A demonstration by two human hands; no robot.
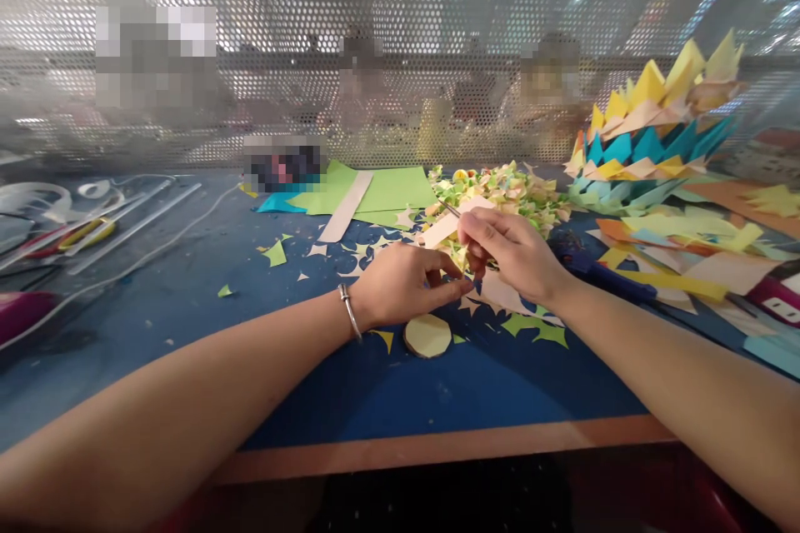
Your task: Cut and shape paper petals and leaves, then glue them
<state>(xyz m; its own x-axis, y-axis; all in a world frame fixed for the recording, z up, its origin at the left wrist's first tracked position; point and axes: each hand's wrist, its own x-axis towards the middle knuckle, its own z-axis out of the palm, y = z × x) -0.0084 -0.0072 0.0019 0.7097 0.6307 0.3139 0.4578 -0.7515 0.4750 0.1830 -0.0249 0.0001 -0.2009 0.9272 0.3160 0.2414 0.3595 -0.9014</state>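
My right hand (pixel 509 254) is closed on a thin pointed metal tool (pixel 448 207), whose tip juts out to the left past my thumb and forefinger. Beside it, my left hand (pixel 412 287) curls in a pinch, a bracelet on its wrist; what lies between its fingertips is too small to make out. A bit of yellow paper (pixel 461 257) shows between the two hands. Just below my left fingers lies a pale yellow many-sided disc (pixel 427 336). Behind my hands are a pale paper strip (pixel 439 230) and a heap of small folded paper pieces (pixel 509 190).
Green paper sheets (pixel 393 190) lie at the back with a pale strip (pixel 347 206) across them. A tiered paper model (pixel 650 133) stands at right, near paper strips (pixel 700 254) and a blue-handled tool (pixel 609 273). Clear sticks (pixel 134 229) and a white cord (pixel 143 248) lie left.
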